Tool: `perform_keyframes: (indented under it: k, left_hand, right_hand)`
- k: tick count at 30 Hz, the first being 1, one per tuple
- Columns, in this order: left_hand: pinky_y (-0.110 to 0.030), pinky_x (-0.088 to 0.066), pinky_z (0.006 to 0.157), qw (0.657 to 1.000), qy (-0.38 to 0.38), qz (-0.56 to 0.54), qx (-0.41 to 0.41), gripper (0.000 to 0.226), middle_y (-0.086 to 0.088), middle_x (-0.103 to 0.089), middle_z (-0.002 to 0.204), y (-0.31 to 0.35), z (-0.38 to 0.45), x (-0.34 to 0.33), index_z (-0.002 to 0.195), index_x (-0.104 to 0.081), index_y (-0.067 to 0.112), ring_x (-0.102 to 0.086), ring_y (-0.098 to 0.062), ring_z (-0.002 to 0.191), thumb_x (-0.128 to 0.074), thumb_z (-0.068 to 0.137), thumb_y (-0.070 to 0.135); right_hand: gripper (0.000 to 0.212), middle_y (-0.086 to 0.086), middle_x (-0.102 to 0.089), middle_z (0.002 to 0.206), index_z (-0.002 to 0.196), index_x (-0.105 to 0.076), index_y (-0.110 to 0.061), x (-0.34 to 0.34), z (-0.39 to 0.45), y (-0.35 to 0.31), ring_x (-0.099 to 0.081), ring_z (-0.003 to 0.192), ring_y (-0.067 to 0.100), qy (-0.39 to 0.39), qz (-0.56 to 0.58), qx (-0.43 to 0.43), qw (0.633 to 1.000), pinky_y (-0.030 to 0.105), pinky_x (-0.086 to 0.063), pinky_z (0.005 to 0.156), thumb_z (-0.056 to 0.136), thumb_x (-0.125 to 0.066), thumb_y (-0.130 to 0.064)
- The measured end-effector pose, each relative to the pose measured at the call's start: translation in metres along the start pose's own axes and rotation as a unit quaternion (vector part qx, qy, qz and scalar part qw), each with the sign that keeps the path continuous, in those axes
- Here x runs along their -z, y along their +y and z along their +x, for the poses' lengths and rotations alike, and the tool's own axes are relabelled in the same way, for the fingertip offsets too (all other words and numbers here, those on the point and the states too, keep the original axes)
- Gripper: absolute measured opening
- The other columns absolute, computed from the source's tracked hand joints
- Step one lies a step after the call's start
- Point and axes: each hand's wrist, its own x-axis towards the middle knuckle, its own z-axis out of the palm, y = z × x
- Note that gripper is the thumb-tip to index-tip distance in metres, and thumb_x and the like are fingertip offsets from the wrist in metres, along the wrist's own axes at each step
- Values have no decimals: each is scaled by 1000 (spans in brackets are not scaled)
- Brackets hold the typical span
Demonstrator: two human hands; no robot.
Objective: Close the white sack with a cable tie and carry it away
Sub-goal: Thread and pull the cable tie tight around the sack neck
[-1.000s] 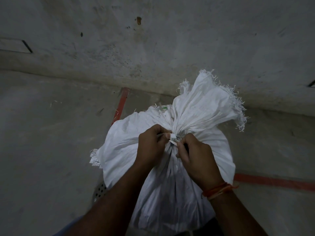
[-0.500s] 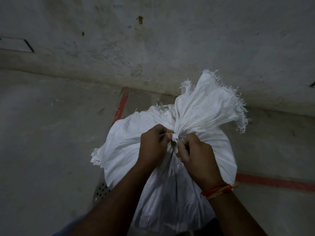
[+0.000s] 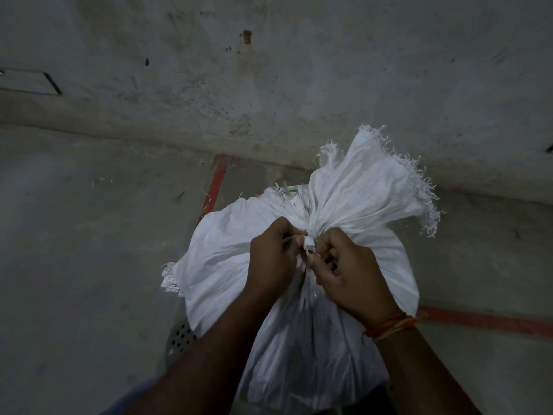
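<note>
Both hands [image 3: 273, 259] [image 3: 356, 274] pinching cable tie [image 3: 309, 242], white sack [image 3: 227, 259] neck bunched

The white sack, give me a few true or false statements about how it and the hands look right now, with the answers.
1. Both hands work at the gathered neck of the white sack. True.
2. The left hand is held clear of the sack. False: it is closed at the neck, across from the right hand.
3. A white cable tie shows between the hands. True.
4. The sack's frayed top hangs toward the person. False: it fans out toward the wall.
5. The right wrist carries an orange thread band. True.
</note>
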Motion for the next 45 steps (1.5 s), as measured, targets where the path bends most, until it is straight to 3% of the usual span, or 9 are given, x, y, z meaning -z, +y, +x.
perform_keyframes:
  k: [4,18,22,26,29,33,38,41,45]
  left_hand:
    - [-34,-57,67,1000,8,7,-6,14,5,-71,76,1,-2,-3,80,-58,12,-68,-9,72,-64,92,10]
    - [-53,-55,69,999,-2,-22,23,17,-8,-69,75,-2,-1,-5,79,-54,12,-68,-27,75,-64,92,16]
    - [-52,-56,70,999,-10,-30,19,16,-9,-69,76,-1,-1,-4,79,-54,12,-68,-27,75,-63,90,19]
    - [-47,-52,66,1000,-8,-23,9,18,-9,-66,71,1,-1,-3,78,-54,9,-60,-18,65,-65,91,13]
    - [-47,-53,65,1000,-2,-21,11,17,-7,-67,71,1,0,-3,78,-55,10,-64,-24,68,-66,91,13]
    - [-43,-54,66,1000,0,-25,13,16,-4,-69,73,4,-1,-3,79,-56,10,-66,-23,71,-64,92,12]
    - [-27,-48,59,1000,-3,-14,1,16,3,-64,67,6,-2,-3,78,-56,8,-57,-6,61,-64,92,9]
    - [-21,-45,58,1000,-5,-6,3,18,7,-61,65,6,-2,-3,77,-54,9,-54,-1,60,-64,92,9]
    - [-34,-51,60,1000,5,-15,13,20,-4,-66,69,3,-1,-3,76,-54,10,-61,-14,63,-66,91,13]
  right_hand:
    - [29,-4,-56,54,73,-45,-20,-8,-2,-1,-53,46,7,36,-41,12,998,13,-36,47,85,-71,-22]
    - [29,-1,-64,58,71,-53,-16,-17,1,1,-63,52,12,82,-14,-21,996,36,-52,51,84,-76,-29]
    - [20,-2,-65,60,86,-58,-18,-9,5,6,-64,57,7,27,55,-27,998,17,-48,57,83,-76,-26]
    - [32,-5,-69,67,116,-61,-30,3,10,13,-70,65,8,-81,111,-22,990,24,-55,71,89,-68,-14]
    - [36,-8,-69,65,118,-61,-32,5,10,10,-71,64,7,-93,137,-15,986,13,-52,70,90,-67,-9]
    - [26,-5,-71,63,114,-63,-19,-1,11,8,-70,59,3,-66,117,-28,990,9,-48,64,89,-69,-14]
    - [19,1,-70,64,98,-61,-17,-9,10,10,-69,59,7,-25,101,-41,994,26,-55,62,85,-74,-23]
    - [21,-2,-68,70,94,-62,-20,-11,10,11,-67,64,6,4,86,-51,995,21,-53,61,82,-78,-26]
    - [32,-7,-72,92,113,-63,-25,-6,10,16,-70,85,4,-62,128,-45,989,28,-59,80,84,-74,-17]
